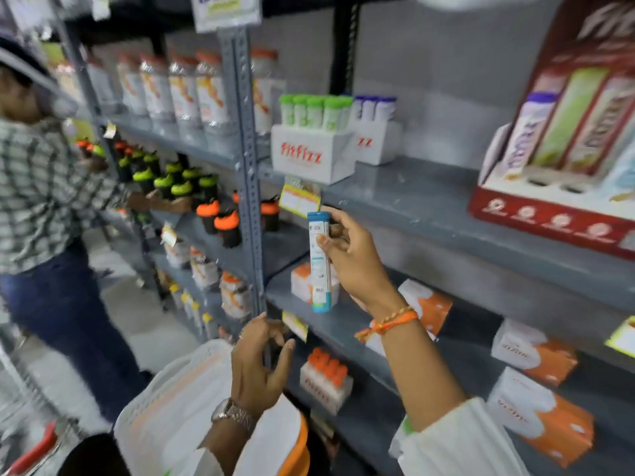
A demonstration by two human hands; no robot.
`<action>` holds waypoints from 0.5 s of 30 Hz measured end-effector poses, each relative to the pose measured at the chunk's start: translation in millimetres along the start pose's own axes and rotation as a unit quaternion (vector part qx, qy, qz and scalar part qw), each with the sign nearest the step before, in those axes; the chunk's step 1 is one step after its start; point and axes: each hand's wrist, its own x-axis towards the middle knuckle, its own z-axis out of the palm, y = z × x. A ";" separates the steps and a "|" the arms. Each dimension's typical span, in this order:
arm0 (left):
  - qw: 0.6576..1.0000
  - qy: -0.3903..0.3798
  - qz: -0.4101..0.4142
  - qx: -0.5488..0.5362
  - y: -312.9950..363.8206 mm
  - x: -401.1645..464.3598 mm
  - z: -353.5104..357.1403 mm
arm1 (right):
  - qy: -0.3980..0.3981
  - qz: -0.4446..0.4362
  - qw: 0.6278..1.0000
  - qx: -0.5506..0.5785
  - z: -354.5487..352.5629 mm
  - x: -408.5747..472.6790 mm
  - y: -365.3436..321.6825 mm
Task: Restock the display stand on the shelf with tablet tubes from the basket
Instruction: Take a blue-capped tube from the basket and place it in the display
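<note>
My right hand (pixel 350 259) holds a white tablet tube with a blue cap (pixel 319 262) upright in front of the grey shelf edge (pixel 429 214). The red and white display stand (pixel 549 201) stands on that shelf at the far right, with open round holes in its front tray and one purple-capped tube (pixel 525 132) in it. My left hand (pixel 261 362) hovers with fingers apart above the white basket (pixel 171 400), which hangs at my left forearm. What lies inside the basket is hidden.
White boxes with green-capped tubes (pixel 314 111) and purple-capped tubes (pixel 374 108) stand left on the same shelf. Orange and white cartons (pixel 536 352) fill the lower shelves. Another person in a checked shirt (pixel 41 194) works at the shaker bottles (pixel 171 187) to the left.
</note>
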 end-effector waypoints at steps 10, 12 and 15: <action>0.977 -0.007 0.172 -0.129 125.5 118.8 96.9 | 0.214 -0.120 0.960 -0.137 -168.9 -35.1 -130.3; 0.967 -0.010 0.210 -0.143 149.4 129.8 115.9 | 0.247 -0.125 0.946 -0.170 -194.7 -44.8 -147.4; 0.953 -0.008 0.267 -0.146 184.8 144.8 147.5 | 0.305 -0.130 0.918 -0.216 -236.2 -64.2 -173.4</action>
